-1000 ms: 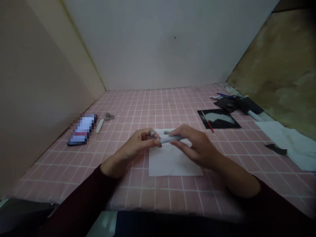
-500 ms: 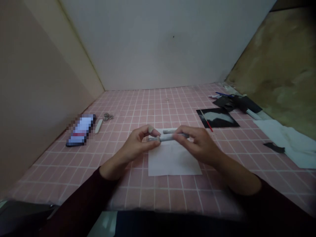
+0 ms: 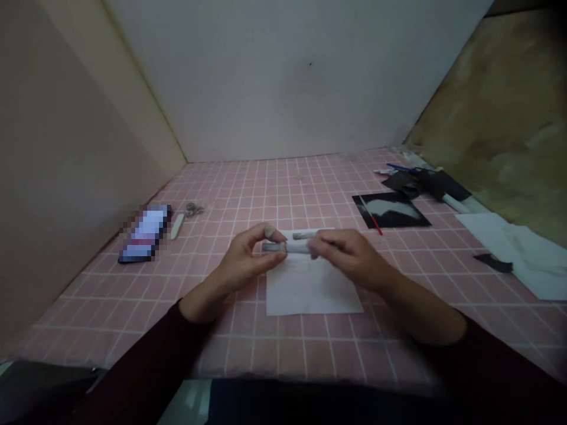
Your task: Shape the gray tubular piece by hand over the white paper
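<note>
A slim pale grey rod (image 3: 299,249) lies level between my hands over a white paper sheet (image 3: 312,289). My left hand (image 3: 252,251) pinches it between thumb and fingertips near its left part, and a darker grey end (image 3: 268,247) sticks out past the grip. Around the rod's right part, my right hand (image 3: 345,251) has its fingers curled, slightly blurred; they hide that end. Just behind the rod, a second greyish stick-like piece (image 3: 303,235) rests on the sheet's far part, its right side covered by my right hand.
At left are a phone (image 3: 146,233), a pale flat strip (image 3: 178,226) and small grey metal rings (image 3: 191,209). At right, a red-tipped stick (image 3: 376,224) lies on a black sheet with whitish dust (image 3: 394,209). Dark scraps (image 3: 405,183) and white paper (image 3: 522,251) sit farther right.
The fingers of my right hand have curled and turned on the rod. More of the rod's left end shows past my left hand, which has barely moved.
</note>
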The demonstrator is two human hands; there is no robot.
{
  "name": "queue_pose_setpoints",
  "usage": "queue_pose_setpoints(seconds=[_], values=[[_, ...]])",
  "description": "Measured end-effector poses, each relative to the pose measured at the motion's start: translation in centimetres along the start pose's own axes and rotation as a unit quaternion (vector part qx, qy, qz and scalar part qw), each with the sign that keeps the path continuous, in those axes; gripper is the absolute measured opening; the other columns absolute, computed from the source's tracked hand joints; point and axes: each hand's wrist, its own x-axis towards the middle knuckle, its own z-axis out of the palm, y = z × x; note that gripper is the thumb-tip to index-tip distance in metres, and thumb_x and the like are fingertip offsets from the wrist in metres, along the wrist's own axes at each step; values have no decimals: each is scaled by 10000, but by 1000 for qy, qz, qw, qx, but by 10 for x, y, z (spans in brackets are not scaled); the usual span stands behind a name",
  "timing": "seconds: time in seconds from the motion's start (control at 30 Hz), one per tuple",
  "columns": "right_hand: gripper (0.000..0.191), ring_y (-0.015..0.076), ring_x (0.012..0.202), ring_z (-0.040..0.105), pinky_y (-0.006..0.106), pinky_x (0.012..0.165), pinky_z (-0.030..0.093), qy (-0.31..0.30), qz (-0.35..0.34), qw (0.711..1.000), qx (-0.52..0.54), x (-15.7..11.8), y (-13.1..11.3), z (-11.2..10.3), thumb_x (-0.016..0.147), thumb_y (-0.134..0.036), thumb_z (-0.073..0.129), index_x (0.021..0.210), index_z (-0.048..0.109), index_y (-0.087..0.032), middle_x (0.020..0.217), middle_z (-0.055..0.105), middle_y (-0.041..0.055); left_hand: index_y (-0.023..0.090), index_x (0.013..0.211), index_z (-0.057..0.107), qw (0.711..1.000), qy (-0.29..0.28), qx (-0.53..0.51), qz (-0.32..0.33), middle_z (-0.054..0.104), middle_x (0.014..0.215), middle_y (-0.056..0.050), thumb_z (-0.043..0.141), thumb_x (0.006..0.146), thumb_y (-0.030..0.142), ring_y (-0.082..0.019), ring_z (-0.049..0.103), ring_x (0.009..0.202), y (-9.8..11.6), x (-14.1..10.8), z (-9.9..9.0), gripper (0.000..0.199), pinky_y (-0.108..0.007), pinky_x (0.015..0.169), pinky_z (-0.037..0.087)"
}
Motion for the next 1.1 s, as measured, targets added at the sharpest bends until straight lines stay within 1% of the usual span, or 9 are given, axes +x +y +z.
queue_pose_setpoints(seconds=[0.1, 0.23, 0.37, 0.5, 0.6, 0.7, 0.83, 0.97, 1.1], values=[[409, 116, 590, 445, 288, 579, 300, 31, 1, 1000, -2, 0, 1, -12, 965, -436, 503, 676, 617, -170, 614, 497, -20, 180, 905, 680, 996, 16, -91, -12, 663, 941, -20, 836, 751, 241, -144, 615, 892, -2, 3, -2, 227, -259, 815, 471], [427, 113, 558, 410, 294, 561, 275, 21, 5, 1000, -18, 0, 0, -23, 955, -451, 511, 643, 601, -174, 573, 441, -32, 172, 902, 693, 987, 28, -150, -54, 664, 901, -4, 840, 748, 208, -113, 614, 837, -1, 4, 1, 216, -223, 781, 474], [417, 122, 579, 429, 298, 575, 287, 23, 11, 999, -42, -1, -2, -21, 948, -444, 505, 639, 581, -176, 594, 452, -24, 171, 921, 704, 984, 30, -160, -71, 671, 897, -6, 837, 751, 198, -113, 627, 837, 0, 3, 3, 218, -221, 793, 491], [391, 130, 604, 459, 297, 596, 312, 22, 26, 999, -40, -2, 0, -14, 944, -437, 515, 650, 554, -182, 614, 493, -16, 177, 932, 704, 984, 51, -158, -62, 667, 887, 1, 850, 734, 203, -111, 636, 807, -2, 5, 2, 248, -229, 787, 516], [391, 135, 625, 492, 298, 632, 353, -32, 35, 999, 10, 0, 7, -7, 969, -421, 475, 667, 550, -184, 648, 546, -3, 170, 908, 703, 985, 67, -156, -40, 667, 849, 2, 860, 718, 227, -108, 630, 750, -2, 6, 1, 253, -222, 730, 520], [376, 147, 683, 545, 308, 701, 407, -79, 45, 991, 99, 3, 14, 2, 984, -433, 454, 719, 555, -186, 700, 578, 11, 162, 869, 706, 986, 71, -153, -13, 665, 810, 2, 865, 708, 236, -103, 622, 719, 0, 6, 2, 237, -210, 691, 515], [389, 145, 694, 534, 308, 715, 429, -70, 86, 975, 193, 5, 18, 8, 953, -512, 517, 731, 532, -193, 714, 544, 4, 174, 930, 732, 984, 66, -163, 6, 695, 865, -17, 872, 686, 212, -122, 642, 763, 3, 4, 6, 283, -242, 727, 539], [406, 139, 673, 506, 310, 698, 436, -69, 133, 954, 258, 4, 21, 10, 908, -572, 577, 771, 558, -190, 706, 525, -5, 182, 1025, 739, 985, 48, -166, 11, 708, 885, -26, 834, 735, 202, -131, 659, 789, 7, 2, 9, 305, -258, 758, 548], [422, 147, 684, 531, 318, 710, 443, -71, 159, 948, 268, 3, 21, 14, 917, -590, 563, 817, 593, -181, 714, 551, 5, 171, 925, 721, 985, 57, -161, 31, 693, 849, -19, 835, 735, 188, -132, 648, 787, 9, 1, 10, 222, -253, 748, 536]])
